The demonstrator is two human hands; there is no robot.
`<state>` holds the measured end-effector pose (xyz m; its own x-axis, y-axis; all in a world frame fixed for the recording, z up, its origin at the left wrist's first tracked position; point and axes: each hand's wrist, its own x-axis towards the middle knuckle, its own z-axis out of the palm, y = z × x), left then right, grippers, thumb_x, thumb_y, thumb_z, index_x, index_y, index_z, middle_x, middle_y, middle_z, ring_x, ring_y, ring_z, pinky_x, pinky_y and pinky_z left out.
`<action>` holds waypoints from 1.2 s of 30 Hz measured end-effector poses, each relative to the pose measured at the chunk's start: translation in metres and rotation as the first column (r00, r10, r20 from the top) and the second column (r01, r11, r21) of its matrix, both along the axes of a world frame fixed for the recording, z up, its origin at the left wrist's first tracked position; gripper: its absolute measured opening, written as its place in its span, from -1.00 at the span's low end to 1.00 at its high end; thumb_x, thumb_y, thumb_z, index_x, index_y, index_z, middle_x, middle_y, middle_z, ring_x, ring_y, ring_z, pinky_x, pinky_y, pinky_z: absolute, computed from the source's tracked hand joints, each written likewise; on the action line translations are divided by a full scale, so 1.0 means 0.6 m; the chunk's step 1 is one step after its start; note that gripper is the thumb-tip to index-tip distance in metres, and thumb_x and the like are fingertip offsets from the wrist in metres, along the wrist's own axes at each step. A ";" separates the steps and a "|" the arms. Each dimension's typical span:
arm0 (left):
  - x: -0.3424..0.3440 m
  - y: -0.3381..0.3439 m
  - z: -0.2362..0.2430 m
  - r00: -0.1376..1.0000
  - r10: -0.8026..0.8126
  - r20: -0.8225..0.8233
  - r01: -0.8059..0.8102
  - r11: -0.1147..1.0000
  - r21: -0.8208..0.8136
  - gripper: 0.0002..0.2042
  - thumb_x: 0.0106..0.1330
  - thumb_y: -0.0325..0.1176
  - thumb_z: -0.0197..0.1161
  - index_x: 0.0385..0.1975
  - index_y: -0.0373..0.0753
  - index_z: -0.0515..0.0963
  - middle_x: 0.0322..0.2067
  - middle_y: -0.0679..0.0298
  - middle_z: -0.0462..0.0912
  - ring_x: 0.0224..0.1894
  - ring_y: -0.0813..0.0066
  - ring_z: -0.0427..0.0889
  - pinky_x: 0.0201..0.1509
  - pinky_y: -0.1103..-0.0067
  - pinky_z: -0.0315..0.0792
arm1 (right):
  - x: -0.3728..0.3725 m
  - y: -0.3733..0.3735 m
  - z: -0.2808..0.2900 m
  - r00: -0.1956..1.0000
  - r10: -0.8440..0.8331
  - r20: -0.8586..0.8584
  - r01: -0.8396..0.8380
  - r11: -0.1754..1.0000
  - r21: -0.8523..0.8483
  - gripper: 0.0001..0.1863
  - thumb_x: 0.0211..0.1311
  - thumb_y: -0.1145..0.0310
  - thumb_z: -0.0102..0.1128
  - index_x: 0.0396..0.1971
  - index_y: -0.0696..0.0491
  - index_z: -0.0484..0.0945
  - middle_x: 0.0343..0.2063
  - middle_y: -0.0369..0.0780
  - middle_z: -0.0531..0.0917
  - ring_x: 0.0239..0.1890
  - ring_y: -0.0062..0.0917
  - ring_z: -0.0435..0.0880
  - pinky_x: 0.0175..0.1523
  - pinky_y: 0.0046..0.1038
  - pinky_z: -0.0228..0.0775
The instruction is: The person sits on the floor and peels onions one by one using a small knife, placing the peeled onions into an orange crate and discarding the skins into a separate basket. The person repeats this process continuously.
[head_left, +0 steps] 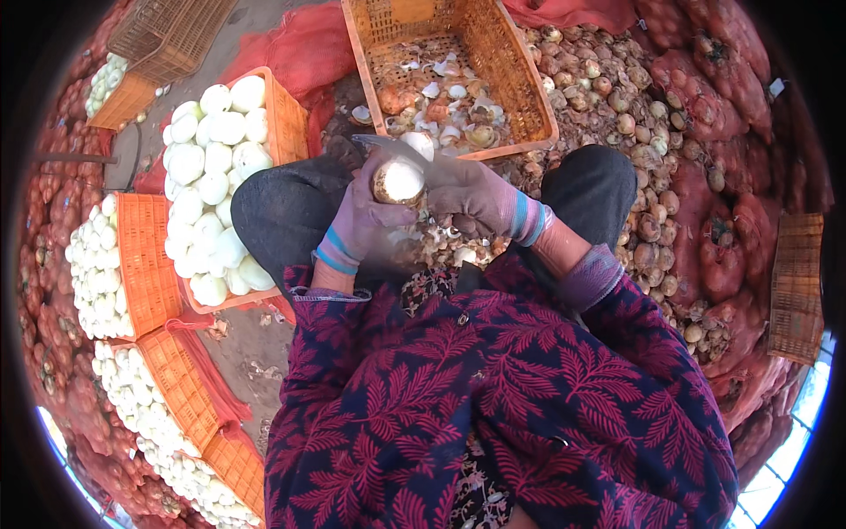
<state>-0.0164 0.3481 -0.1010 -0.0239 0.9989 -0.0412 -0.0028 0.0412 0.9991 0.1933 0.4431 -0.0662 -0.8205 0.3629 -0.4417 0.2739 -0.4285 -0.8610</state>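
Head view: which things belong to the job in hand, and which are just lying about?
Apparently in the job: left hand, right hand, held onion, knife, scrap crate, peeled onions, unpeeled onions.
Apparently lying about: red netting, far-right crate.

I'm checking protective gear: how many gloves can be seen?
2: one on the left hand, one on the right hand. Any others would be hidden.

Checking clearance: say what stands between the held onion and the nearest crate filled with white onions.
In this view, the person's bent left knee lies between the onion in the left hand and that crate.
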 end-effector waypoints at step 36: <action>0.001 0.004 -0.046 0.830 0.395 0.395 -0.310 0.914 -0.261 -0.45 0.08 -0.52 0.35 0.16 -0.42 0.53 -0.08 0.22 0.68 -0.07 0.49 0.67 0.05 0.56 0.56 | -0.027 -0.023 -0.032 0.863 -0.029 0.505 -0.436 0.465 0.771 -0.06 0.29 0.28 0.22 0.59 -0.21 -0.10 -0.31 0.06 0.73 -0.31 0.01 0.73 -0.18 -0.02 0.56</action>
